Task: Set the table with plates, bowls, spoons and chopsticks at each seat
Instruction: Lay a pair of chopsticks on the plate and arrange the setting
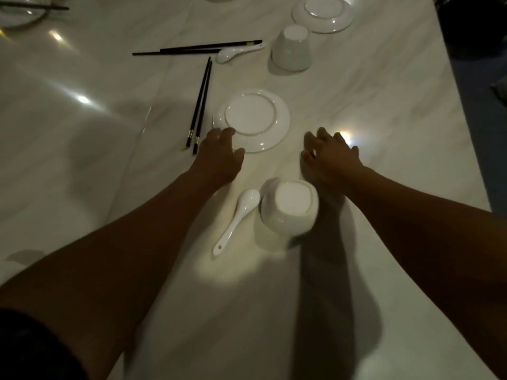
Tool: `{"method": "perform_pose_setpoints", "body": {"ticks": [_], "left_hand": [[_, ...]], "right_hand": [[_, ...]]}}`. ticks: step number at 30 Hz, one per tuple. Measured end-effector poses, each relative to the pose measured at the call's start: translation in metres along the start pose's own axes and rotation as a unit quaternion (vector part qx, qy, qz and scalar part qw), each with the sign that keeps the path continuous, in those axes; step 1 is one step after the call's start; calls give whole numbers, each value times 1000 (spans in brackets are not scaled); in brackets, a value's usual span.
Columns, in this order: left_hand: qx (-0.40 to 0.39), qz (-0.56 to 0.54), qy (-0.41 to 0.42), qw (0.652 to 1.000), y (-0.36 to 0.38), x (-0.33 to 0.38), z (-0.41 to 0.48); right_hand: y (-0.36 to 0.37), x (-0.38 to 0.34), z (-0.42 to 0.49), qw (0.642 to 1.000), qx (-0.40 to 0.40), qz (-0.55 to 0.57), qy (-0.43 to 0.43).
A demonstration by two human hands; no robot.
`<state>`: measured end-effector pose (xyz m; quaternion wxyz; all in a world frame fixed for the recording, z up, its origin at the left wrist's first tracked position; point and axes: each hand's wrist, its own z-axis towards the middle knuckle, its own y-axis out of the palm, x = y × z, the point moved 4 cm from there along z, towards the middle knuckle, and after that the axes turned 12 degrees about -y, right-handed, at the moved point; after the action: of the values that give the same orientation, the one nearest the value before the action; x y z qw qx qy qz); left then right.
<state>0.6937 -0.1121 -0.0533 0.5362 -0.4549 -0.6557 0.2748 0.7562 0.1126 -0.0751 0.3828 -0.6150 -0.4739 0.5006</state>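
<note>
On the pale marble-patterned glossy table (384,111), nearest the camera, a white ceramic bowl (289,208) is sitting upside down, its flat base facing up. Just beside it on its left a white ceramic soup spoon (236,222) is lying with its long axis on a diagonal, scoop pointing up-right toward the bowl and handle end pointing down-left.

Both bare arms are reaching forward past these. The left hand (219,157) is hovering palm down with fingers spread and loosely curled, gripping nothing, its fingertips at the near-left rim of a white round ceramic plate (251,119) that is lying overturned, foot ring up. The right hand (330,156) is hanging open above the bare table, fingers splayed, holding nothing.

Left of the plate a pair of black chopsticks with gold bands (199,105) is running near-to-far, banded ends nearest. Farther off, a second black chopstick pair (197,49) is lying crosswise beside another white spoon (238,52), an inverted white bowl (292,48) and a second overturned plate (323,13).
</note>
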Motion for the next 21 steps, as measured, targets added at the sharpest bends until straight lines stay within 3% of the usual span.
{"method": "perform_pose_setpoints", "body": {"ticks": [7, 14, 21], "left_hand": [[46, 19, 0, 999, 20, 14, 27], [82, 27, -8, 996, 10, 29, 7], [96, -3, -21, 995, 12, 69, -43]], "right_hand": [[1, 8, 8, 1000, 3, -12, 15], [-4, 22, -1, 999, -19, 16, -30], [-10, 35, -53, 993, 66, 12, -93]]}}
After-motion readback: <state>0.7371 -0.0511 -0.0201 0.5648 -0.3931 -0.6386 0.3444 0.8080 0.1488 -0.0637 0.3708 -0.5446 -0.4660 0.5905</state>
